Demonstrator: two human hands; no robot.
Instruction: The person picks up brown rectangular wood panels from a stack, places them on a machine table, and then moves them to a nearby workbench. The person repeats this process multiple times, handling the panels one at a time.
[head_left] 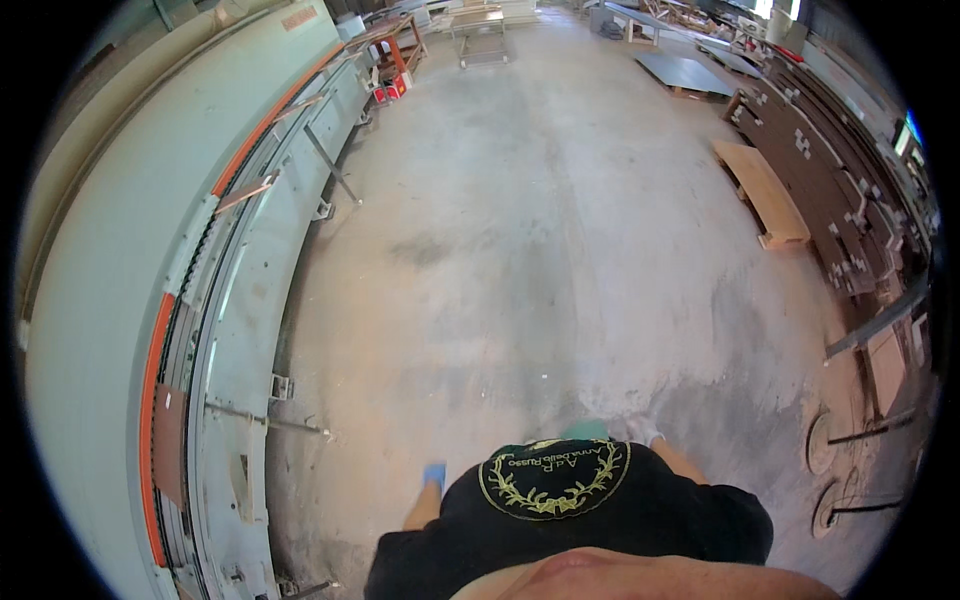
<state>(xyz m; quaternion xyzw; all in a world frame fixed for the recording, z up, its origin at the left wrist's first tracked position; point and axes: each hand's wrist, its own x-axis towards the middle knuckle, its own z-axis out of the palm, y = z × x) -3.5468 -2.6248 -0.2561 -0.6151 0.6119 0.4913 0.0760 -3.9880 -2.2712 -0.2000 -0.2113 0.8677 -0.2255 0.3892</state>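
My left hand (434, 476) hangs low beside my body, showing only as a small blue, glove-like patch beyond the forearm. Its fingers cannot be made out. On the other side, my right hand (641, 430) is in front of my waist in what looks like a pale glove, its fingers small and blurred. Close beside it, a green patch (586, 430) shows past the edge of my black shirt (660, 515); whether the hand touches it is unclear. Neither hand is near the machine or the panels.
A long pale green machine (110, 240) with orange edging runs along the left, with thin metal bars (330, 165) jutting out. Stacked brown panels (820, 170) and a wooden board (765, 195) lie right. Round-based stands (822, 445) are nearer. A trolley (482, 40) stands far ahead.
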